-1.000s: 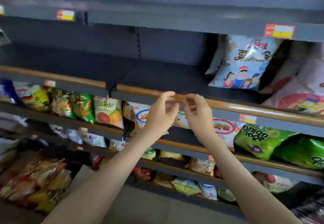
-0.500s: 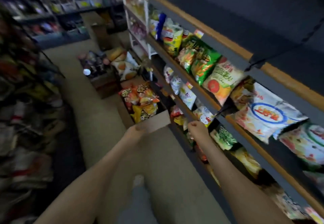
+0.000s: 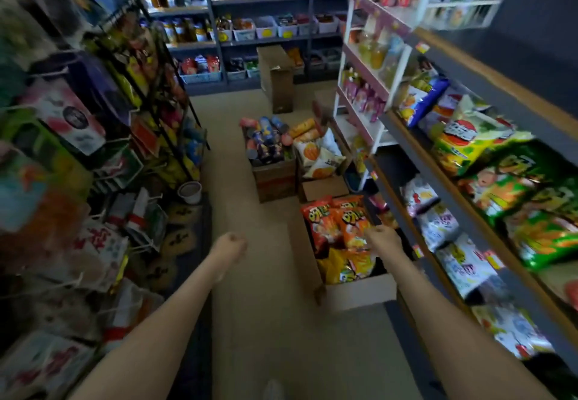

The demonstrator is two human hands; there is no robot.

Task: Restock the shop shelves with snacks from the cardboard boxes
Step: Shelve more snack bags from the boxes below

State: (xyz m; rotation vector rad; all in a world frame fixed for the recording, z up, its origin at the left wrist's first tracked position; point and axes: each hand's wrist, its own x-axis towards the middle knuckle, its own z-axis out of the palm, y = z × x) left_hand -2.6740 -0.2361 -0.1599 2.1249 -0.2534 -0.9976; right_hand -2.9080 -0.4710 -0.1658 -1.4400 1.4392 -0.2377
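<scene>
An open cardboard box stands on the floor by the right-hand shelves, filled with orange-red snack bags and yellow ones below them. My right hand hovers over the top bags with fingers curled downward and nothing in it; whether it touches them is unclear. My left hand hangs over the bare floor to the left of the box, loosely curled and holding nothing. The shop shelves on the right carry green, yellow and white snack bags.
Further along the aisle stand a box of white-and-orange bags, a box of tube cans and a tall closed box. A hanging-goods rack lines the left side. A white shelf unit stands behind the boxes.
My view has swung from the shelf front down the aisle. Both hands have left the wooden shelf rail and dropped; the right one now sits over the nearest box.
</scene>
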